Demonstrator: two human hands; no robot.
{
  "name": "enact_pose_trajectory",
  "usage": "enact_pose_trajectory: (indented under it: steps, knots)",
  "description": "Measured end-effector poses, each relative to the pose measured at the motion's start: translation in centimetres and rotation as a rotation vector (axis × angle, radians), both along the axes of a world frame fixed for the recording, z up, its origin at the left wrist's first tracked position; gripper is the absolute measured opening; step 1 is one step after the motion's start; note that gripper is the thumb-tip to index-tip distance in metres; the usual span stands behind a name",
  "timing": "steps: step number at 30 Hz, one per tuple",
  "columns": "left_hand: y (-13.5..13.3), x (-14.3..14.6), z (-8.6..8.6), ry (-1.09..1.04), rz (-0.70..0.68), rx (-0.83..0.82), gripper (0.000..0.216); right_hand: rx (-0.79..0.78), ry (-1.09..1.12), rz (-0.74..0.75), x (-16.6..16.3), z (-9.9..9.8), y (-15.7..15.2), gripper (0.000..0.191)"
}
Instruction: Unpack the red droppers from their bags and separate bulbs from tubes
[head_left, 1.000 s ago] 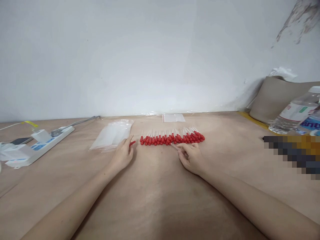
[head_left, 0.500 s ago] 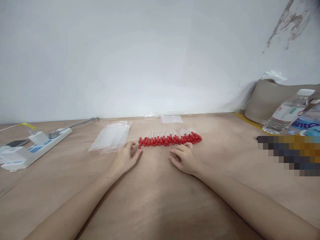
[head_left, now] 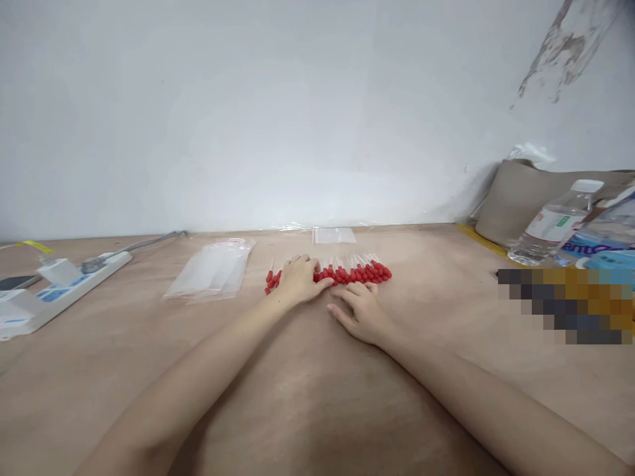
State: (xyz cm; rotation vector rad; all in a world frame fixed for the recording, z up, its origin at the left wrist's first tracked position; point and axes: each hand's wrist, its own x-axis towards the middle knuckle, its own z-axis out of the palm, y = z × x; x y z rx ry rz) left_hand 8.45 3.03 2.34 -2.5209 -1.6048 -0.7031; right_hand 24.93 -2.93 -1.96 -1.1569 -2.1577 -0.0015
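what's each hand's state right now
Left hand: over the red-ended items; grip can't be told.
Right hand: loosely curled near them; can't tell if holding anything.

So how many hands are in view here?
2: the left hand over the left part of the row of red-ended pieces, the right hand just in front of the row. The pixelated patch at right could hide more.

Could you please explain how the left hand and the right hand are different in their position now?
The left hand is over the row of red-ended pieces and hides part of it, while the right hand is at the row's near side. The left hand also reaches farther from the camera than the right hand. Both hands are bare; whether either holds a piece is hard to tell.
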Motion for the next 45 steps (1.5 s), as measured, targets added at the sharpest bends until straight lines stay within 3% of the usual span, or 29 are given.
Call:
enact_pose_trajectory:
  steps: [6,10,12,16,19,23,28,34,40,45]
  knots:
    - [0.9,0.5,-0.7,-0.121,0.066,-0.018,0.024,-0.026,0.137,-0.101,0.1,-0.3,0.5,0.024]
    - [-0.4,-1.9,-1.3,-0.335,0.122,0.034,0.024,-0.001,0.178,-0.119,0.1,-0.6,0.8,0.019]
    - [-2.0,-3.8,-1.7,-0.392,0.05,0.084,0.023,0.063,0.205,-0.131,0.2,-0.7,0.9,0.022]
    - [-5.5,-7.5,-2.5,-0.271,-0.214,0.162,0.017,0.238,0.199,-0.157,0.3,-0.4,0.6,0.041]
    - [-6.9,-8.6,-3.0,-0.225,-0.292,0.163,0.014,0.252,0.058,-0.019,0.3,0.1,0.0,0.043]
    - [-7.0,-8.4,-3.6,-0.244,-0.324,0.169,0.012,0.185,-0.079,0.139,-0.2,0.2,-0.4,0.033]
    - [-7.0,-8.1,-3.6,-0.239,-0.347,0.154,0.012,0.16,-0.111,0.191,-0.8,-0.1,-0.3,0.026]
    - [-7.3,-6.8,-2.8,-0.192,-0.389,0.094,0.036,0.133,-0.113,0.224,-1.2,0.1,-0.4,0.024]
    - [-7.2,-5.9,-3.2,-0.095,-0.412,0.107,0.019,0.174,-0.099,0.285,-1.7,-0.3,-0.3,0.023]
    - [-7.5,-6.0,-3.2,0.004,-0.408,0.085,0.021,0.246,-0.141,0.304,-1.6,-0.2,-0.7,0.024]
